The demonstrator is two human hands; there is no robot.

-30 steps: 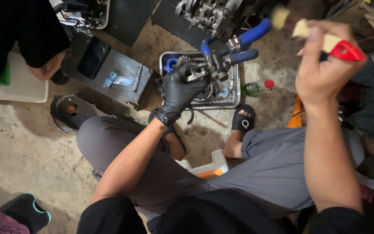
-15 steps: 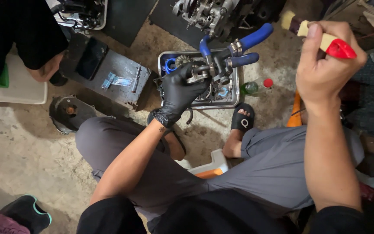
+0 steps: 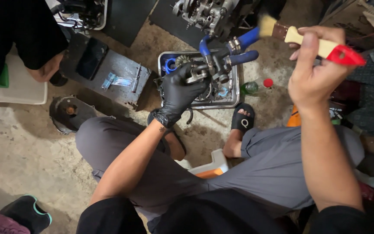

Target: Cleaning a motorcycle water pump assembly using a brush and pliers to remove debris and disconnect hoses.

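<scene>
Paintbrush (image 3: 308, 38) gripped in bare right hand (image 3: 314, 71), gloved left hand (image 3: 179, 93) clutching metal part (image 3: 195, 77) over tray (image 3: 235, 93), concrete floor (image 3: 18, 143).

Bare floor (image 3: 22, 143) lies open at eight o'clock of the metal tray (image 3: 234, 97), while the engine block (image 3: 204, 15) at twelve and seemingly a green bottle (image 3: 253, 88) at three hem it in.

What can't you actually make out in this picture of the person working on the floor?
All from the head view:
- The metal part in the gloved left hand: its fingers hide most of it.
- The contents of the metal tray: hand and blue-handled pliers cover them.
- The engine: cut off by the top edge.
- The brush bristles in the right hand: blurred.
</scene>
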